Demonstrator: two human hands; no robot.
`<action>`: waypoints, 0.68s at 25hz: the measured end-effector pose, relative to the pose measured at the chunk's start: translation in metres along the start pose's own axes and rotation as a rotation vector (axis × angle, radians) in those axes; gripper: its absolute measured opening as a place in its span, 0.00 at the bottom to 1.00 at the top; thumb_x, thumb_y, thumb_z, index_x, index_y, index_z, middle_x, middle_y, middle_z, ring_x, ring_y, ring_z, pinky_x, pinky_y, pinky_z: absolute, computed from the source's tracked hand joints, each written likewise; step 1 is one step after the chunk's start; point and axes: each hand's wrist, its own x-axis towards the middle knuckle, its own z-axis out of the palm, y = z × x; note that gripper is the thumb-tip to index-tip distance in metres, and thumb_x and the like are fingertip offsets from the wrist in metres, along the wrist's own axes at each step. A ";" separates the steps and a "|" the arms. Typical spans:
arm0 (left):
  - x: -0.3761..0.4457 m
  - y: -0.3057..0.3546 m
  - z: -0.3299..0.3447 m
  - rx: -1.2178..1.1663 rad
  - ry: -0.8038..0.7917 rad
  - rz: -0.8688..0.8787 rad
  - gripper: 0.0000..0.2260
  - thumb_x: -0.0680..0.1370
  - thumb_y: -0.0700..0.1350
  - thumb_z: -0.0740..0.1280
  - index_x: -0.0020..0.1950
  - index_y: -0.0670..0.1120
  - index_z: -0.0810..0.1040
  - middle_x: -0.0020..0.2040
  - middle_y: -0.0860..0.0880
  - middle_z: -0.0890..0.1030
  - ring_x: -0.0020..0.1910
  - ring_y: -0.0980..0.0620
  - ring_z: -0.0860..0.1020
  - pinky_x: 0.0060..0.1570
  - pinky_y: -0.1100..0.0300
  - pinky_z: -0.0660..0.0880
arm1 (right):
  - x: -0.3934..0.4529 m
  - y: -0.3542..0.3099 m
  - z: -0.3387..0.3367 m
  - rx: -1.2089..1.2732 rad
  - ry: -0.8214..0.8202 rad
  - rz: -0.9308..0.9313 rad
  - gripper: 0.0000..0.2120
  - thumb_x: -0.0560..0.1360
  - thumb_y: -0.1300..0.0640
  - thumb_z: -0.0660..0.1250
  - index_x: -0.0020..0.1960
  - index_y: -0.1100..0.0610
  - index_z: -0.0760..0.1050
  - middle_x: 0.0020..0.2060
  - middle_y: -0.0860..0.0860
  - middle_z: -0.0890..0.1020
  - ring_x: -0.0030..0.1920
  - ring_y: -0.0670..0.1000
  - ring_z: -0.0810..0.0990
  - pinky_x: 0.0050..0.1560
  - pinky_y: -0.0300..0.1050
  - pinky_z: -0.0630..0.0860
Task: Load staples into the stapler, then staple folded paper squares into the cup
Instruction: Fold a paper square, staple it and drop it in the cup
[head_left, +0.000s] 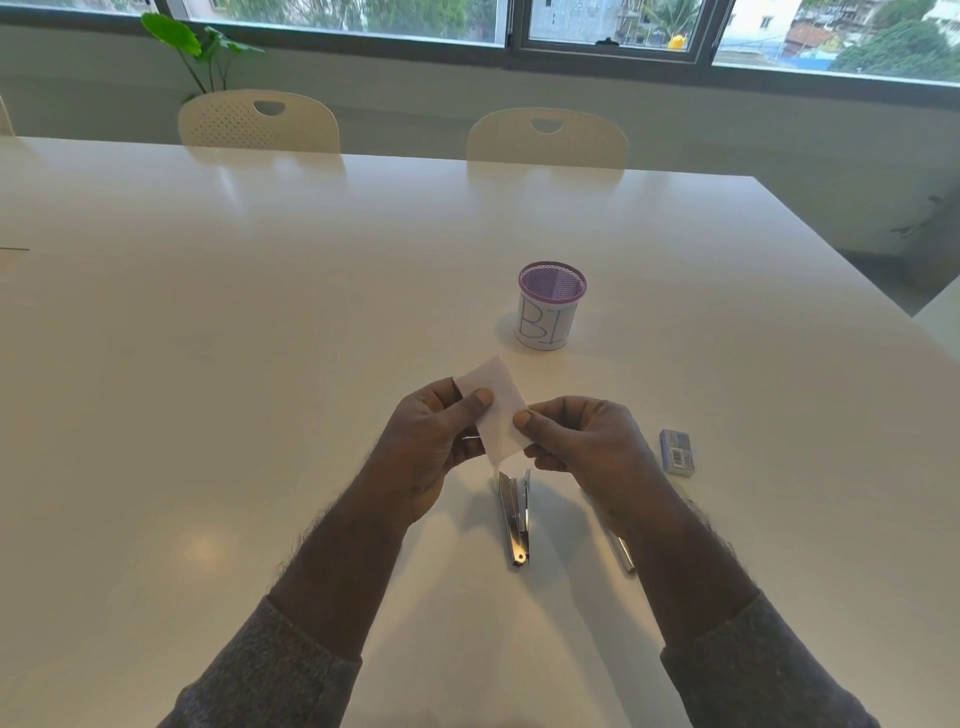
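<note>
A folded white paper square (496, 410) is held above the table between my two hands. My left hand (434, 441) pinches its left edge with the thumb on top. My right hand (582, 441) pinches its right edge. Just below the paper, a metal stapler (514, 519) lies on the white table (208, 364), pointing away from me. A purple mesh cup (551, 306) with a white paper label stands farther back, upright. A small purple staple box (677, 451) lies to the right of my right hand.
A thin silvery pen-like object (623, 553) lies partly hidden under my right forearm. Two cream chairs (546, 137) stand at the table's far edge, with a plant (200, 49) and windows behind. The table's right edge runs diagonally at the right.
</note>
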 end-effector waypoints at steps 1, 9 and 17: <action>0.002 -0.001 -0.002 0.016 0.058 0.034 0.08 0.79 0.39 0.65 0.56 0.40 0.80 0.47 0.44 0.85 0.44 0.47 0.83 0.43 0.54 0.81 | 0.000 0.001 0.000 -0.094 0.035 -0.016 0.10 0.73 0.49 0.73 0.46 0.56 0.83 0.39 0.52 0.86 0.38 0.52 0.83 0.41 0.45 0.80; 0.008 0.004 -0.008 0.175 0.287 0.176 0.07 0.80 0.37 0.65 0.49 0.47 0.81 0.48 0.45 0.84 0.44 0.47 0.82 0.46 0.51 0.82 | -0.034 0.027 0.033 -1.101 -0.031 -0.003 0.30 0.73 0.37 0.66 0.66 0.53 0.64 0.59 0.53 0.74 0.59 0.57 0.77 0.56 0.50 0.72; 0.005 0.006 -0.011 0.242 0.351 0.215 0.08 0.78 0.38 0.68 0.48 0.50 0.83 0.44 0.51 0.86 0.43 0.45 0.83 0.47 0.49 0.82 | -0.024 0.028 0.019 -0.808 -0.017 -0.014 0.17 0.73 0.45 0.68 0.60 0.48 0.74 0.47 0.48 0.83 0.47 0.50 0.81 0.45 0.39 0.75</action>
